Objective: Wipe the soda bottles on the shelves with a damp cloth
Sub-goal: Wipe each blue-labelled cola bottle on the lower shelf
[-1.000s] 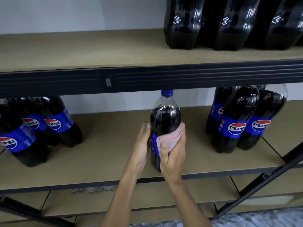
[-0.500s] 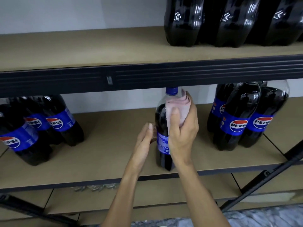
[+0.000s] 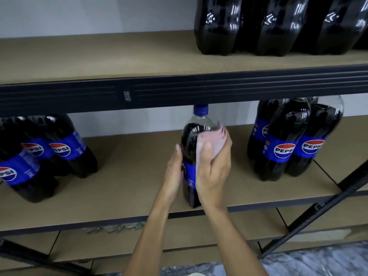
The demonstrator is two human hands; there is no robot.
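Head camera looks down on a soda bottle (image 3: 190, 140) standing upright near the front edge of the middle shelf (image 3: 129, 176). Its blue cap (image 3: 200, 110) sits just under the dark front rail of the upper shelf (image 3: 99, 56).

The right hand (image 3: 213, 174) wraps the bottle's right side, thumb in front and fingers curled behind. It clamps a pink cloth (image 3: 214, 141) against the bottle's shoulder, so the cloth lies between palm and plastic, above the blue label.

The left hand (image 3: 174, 172) rests flat on the bottle's left flank, fingers straight, holding nothing.

Right of this bottle, well apart, stands a cluster of Pepsi bottles (image 3: 282, 140). Another cluster (image 3: 59, 148) stands far to its left, and more dark bottles (image 3: 274, 26) stand above it to the right.
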